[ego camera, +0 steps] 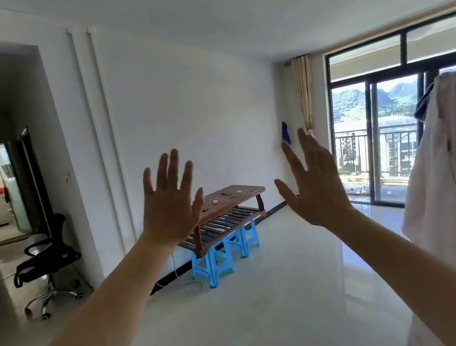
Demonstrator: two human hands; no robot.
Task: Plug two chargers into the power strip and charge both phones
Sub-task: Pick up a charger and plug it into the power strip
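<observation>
Glossy tiled floor point(272, 301), wooden table point(234, 199) — seemingly plastic stools point(212, 266)

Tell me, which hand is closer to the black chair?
Left. The left hand is raised open on the black chair's side of the room; the right hand is raised open nearer the balcony door.

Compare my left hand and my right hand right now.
The left hand shows its back squarely to the camera, while the right hand is turned more edge-on. The left hand overlaps the table in view; the right hand is seen against the wall. Both are raised, open, fingers spread, holding nothing.
</observation>
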